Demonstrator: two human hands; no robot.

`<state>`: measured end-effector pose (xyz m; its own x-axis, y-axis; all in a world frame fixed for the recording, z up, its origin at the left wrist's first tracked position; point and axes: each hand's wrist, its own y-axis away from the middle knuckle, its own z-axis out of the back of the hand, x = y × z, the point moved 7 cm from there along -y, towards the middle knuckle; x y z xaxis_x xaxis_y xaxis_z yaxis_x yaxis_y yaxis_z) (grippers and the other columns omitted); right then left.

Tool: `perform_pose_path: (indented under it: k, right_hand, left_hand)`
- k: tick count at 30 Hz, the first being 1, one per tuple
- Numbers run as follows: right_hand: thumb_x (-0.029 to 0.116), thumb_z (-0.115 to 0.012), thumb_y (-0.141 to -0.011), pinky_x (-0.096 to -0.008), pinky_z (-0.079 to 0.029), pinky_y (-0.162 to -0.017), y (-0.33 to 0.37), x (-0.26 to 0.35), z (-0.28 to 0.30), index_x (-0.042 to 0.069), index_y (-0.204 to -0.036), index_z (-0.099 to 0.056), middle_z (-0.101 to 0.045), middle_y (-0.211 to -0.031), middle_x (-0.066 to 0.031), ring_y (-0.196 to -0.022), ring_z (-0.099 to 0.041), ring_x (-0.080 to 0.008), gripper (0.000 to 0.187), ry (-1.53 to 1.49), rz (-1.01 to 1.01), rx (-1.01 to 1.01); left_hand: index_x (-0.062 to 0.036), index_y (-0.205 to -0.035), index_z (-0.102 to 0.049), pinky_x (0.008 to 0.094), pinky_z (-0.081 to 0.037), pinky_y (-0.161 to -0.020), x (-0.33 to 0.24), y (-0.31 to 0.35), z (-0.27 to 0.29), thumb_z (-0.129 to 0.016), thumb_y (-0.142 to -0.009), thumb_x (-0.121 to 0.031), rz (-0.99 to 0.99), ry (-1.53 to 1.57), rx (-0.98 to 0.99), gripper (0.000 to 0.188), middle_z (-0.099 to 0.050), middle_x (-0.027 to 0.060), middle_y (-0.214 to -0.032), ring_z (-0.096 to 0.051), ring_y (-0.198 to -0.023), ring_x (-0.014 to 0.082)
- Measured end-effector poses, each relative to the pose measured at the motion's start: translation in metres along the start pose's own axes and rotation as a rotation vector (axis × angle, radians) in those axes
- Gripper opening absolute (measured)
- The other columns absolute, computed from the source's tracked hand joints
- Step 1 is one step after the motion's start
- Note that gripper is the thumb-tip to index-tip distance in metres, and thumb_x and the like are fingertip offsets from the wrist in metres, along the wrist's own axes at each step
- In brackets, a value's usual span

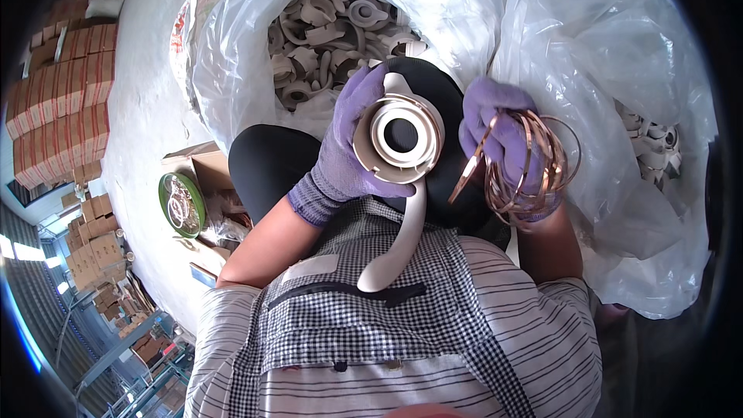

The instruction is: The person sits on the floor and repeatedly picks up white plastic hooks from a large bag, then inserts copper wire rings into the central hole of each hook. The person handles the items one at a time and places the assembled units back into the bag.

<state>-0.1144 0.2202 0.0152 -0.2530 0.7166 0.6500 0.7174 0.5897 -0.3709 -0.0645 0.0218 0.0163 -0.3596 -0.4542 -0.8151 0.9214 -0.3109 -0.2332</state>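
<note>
My left hand [348,143], in a purple knit glove, is closed round a cream plastic kettle collar [376,156]. The collar has a round opening, a short spout at the far side and a long curved handle pointing toward me. A thin brownish edge shows along its far rim; whether this is a separate ring I cannot tell. To the right, my gloved right hand [499,101] is closed on a bundle of thin copper-coloured metal rings [535,156]. Several loop round its fingers and palm, and one ring, seen edge-on, slants toward the collar. The two hands are apart, above my lap.
Beyond my knees stands a clear plastic-lined sack [232,46] full of similar cream parts [317,35]. Another plastic bag [596,54] at right holds more pale parts [658,143]. At left are an open carton [213,166], a green round tray [193,220] and stacked cardboard boxes [66,101].
</note>
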Motion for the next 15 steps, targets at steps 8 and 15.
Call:
perform_pose_path:
  k: [8,15]
  right_hand:
    - [0.009,-0.068,-0.093,-0.0314,-0.052,-0.1,-0.028,0.006,-0.01,-0.001,-0.118,-0.066,-0.068,-0.112,-0.0096,-0.108,-0.067,-0.0177,0.027,0.521,-0.317,-0.156]
    - [0.003,-0.067,-0.092,-0.03,-0.051,-0.103,-0.044,0.0,-0.008,-0.004,-0.12,-0.065,-0.069,-0.116,-0.0118,-0.11,-0.067,-0.0205,0.028,0.591,-0.443,-0.154]
  left_hand:
    - [-0.0146,-0.154,-0.036,0.0597,-0.022,-0.122,-0.017,-0.006,-0.007,-0.101,-0.044,-0.056,-0.147,-0.029,-0.013,0.134,-0.038,0.0263,-0.159,-0.03,-0.149,0.0495]
    - [-0.0139,-0.153,-0.037,0.0603,-0.026,-0.119,-0.018,-0.019,-0.005,-0.101,-0.046,-0.055,-0.073,-0.047,0.028,0.132,-0.035,0.0285,-0.159,-0.03,-0.147,0.0518]
